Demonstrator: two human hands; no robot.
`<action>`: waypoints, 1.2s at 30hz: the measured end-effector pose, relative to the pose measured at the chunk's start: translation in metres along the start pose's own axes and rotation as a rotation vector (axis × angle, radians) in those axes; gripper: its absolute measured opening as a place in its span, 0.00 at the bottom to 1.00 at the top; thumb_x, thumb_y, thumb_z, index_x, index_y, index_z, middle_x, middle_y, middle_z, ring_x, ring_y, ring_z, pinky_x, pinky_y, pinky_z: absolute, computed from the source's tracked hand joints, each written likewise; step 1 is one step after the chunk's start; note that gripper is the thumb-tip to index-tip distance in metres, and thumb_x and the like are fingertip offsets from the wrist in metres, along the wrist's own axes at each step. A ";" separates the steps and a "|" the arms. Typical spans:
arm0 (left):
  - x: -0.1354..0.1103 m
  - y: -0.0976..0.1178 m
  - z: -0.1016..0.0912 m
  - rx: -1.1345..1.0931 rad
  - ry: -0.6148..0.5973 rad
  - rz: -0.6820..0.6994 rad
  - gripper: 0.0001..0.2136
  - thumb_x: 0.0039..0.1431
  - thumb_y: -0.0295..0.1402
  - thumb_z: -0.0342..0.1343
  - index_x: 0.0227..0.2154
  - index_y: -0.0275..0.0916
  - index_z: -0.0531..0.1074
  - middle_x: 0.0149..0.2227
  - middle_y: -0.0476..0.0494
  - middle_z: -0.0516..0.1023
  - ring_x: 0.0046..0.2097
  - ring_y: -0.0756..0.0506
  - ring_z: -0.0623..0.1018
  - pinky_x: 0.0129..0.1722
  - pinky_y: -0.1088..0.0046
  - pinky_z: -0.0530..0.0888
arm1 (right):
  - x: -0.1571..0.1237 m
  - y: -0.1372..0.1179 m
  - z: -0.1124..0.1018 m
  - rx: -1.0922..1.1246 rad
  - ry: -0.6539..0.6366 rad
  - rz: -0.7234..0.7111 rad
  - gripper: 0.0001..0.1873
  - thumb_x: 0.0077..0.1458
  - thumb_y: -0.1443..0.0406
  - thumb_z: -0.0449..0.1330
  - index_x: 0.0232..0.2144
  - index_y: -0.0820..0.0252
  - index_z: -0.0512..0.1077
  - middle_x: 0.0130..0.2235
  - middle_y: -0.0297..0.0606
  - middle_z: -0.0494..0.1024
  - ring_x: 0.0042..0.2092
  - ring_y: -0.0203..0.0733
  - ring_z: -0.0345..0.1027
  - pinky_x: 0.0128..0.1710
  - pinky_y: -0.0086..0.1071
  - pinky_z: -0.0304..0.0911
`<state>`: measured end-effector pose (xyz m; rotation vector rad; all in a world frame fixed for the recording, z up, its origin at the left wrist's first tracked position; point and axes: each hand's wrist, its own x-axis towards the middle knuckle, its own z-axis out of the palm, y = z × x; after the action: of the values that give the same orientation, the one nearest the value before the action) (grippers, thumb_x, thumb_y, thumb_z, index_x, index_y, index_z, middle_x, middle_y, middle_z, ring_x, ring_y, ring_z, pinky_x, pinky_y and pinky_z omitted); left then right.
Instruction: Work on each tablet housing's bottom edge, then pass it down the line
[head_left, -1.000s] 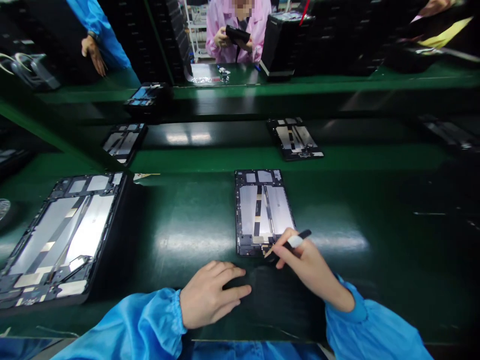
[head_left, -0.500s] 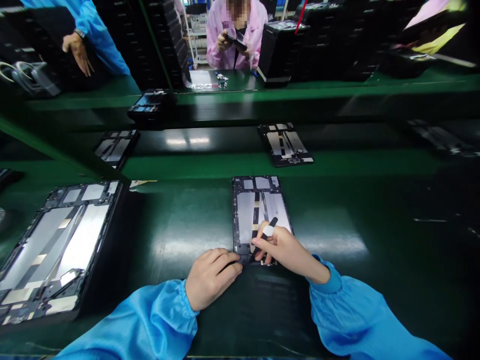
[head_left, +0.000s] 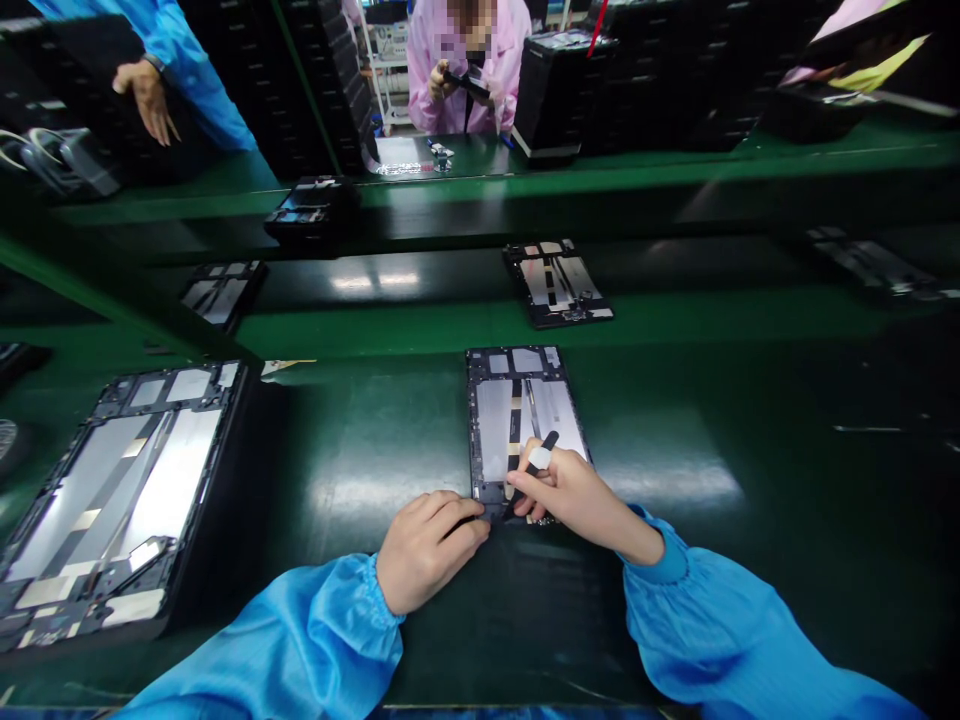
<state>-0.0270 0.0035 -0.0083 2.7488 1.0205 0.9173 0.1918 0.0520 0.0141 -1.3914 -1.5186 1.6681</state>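
An opened tablet [head_left: 491,425] lies on the green bench in front of me, its silver inner plates and dark flex cable showing. My left hand [head_left: 429,545] has its fingers bent against the lower left corner of the tablet and holds it there. Pinched like a pen in my right hand [head_left: 566,490] is a slim black stick tool [head_left: 550,441] with a white wrap. Its lower end points at the tablet's bottom edge, where my fingers partly cover it. I cannot make out the exact tip contact.
At the left stands a stack of opened tablets [head_left: 169,450], beside a green post [head_left: 142,295]. Further tablets [head_left: 559,283] lie on a strip beyond the bench. Across from me a person in pink [head_left: 469,75] holds a dark device; at upper left is another person's hand [head_left: 148,100].
The tablets on the strip beyond have shifted slightly left, and the dark item above them slightly right. My hands, tool and tablet keep nearly the same places relative to each other.
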 end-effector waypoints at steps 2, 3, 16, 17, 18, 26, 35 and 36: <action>0.000 0.000 0.000 0.002 -0.002 0.005 0.04 0.65 0.27 0.54 0.39 0.38 0.73 0.41 0.44 0.78 0.41 0.47 0.74 0.40 0.71 0.73 | 0.000 -0.001 0.000 -0.005 0.001 -0.003 0.10 0.55 0.59 0.61 0.29 0.56 0.65 0.20 0.30 0.76 0.25 0.43 0.78 0.22 0.29 0.72; 0.000 0.000 0.000 0.005 -0.002 0.008 0.04 0.65 0.27 0.54 0.39 0.38 0.73 0.41 0.44 0.78 0.41 0.47 0.74 0.40 0.71 0.73 | 0.000 -0.001 0.000 -0.008 0.001 -0.007 0.10 0.55 0.58 0.61 0.29 0.56 0.65 0.20 0.31 0.76 0.25 0.43 0.77 0.22 0.30 0.72; -0.002 -0.001 0.000 0.007 -0.015 -0.005 0.05 0.65 0.27 0.54 0.40 0.38 0.74 0.42 0.44 0.78 0.42 0.47 0.75 0.41 0.71 0.73 | -0.001 0.001 0.001 -0.007 0.010 -0.036 0.09 0.56 0.60 0.61 0.28 0.57 0.66 0.21 0.32 0.77 0.24 0.42 0.77 0.23 0.30 0.73; -0.002 -0.001 0.001 0.006 -0.015 -0.004 0.05 0.65 0.27 0.54 0.40 0.38 0.74 0.42 0.44 0.78 0.42 0.47 0.74 0.41 0.71 0.73 | -0.001 0.001 0.001 -0.005 0.011 -0.039 0.09 0.56 0.60 0.61 0.28 0.57 0.66 0.21 0.31 0.77 0.24 0.42 0.77 0.23 0.30 0.73; -0.002 -0.001 0.001 0.006 -0.015 -0.004 0.05 0.65 0.28 0.54 0.40 0.38 0.74 0.42 0.44 0.78 0.42 0.47 0.74 0.41 0.71 0.73 | -0.001 0.001 0.001 -0.002 0.012 -0.040 0.09 0.56 0.60 0.61 0.29 0.56 0.66 0.21 0.31 0.77 0.24 0.42 0.77 0.23 0.30 0.73; -0.002 -0.001 -0.001 0.042 -0.030 0.024 0.07 0.66 0.26 0.52 0.44 0.39 0.73 0.43 0.44 0.78 0.43 0.46 0.74 0.40 0.71 0.72 | -0.001 0.001 0.002 -0.004 0.008 -0.041 0.09 0.56 0.60 0.61 0.29 0.56 0.66 0.20 0.30 0.76 0.25 0.43 0.77 0.23 0.30 0.72; -0.005 -0.009 -0.006 0.142 -0.161 0.123 0.14 0.70 0.26 0.43 0.53 0.40 0.70 0.47 0.41 0.76 0.45 0.45 0.72 0.39 0.69 0.72 | -0.009 0.006 -0.015 -0.058 0.097 -0.084 0.10 0.58 0.59 0.59 0.29 0.58 0.68 0.26 0.34 0.78 0.28 0.42 0.77 0.22 0.28 0.69; -0.005 -0.009 -0.006 0.126 -0.160 0.118 0.14 0.70 0.26 0.43 0.53 0.40 0.70 0.47 0.41 0.76 0.45 0.45 0.72 0.39 0.69 0.72 | -0.011 0.008 -0.018 -0.091 0.118 -0.105 0.11 0.59 0.58 0.58 0.29 0.58 0.69 0.26 0.35 0.78 0.28 0.41 0.76 0.22 0.28 0.68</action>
<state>-0.0383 0.0072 -0.0083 2.9570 0.9280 0.6524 0.2140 0.0475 0.0127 -1.4047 -1.5889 1.4453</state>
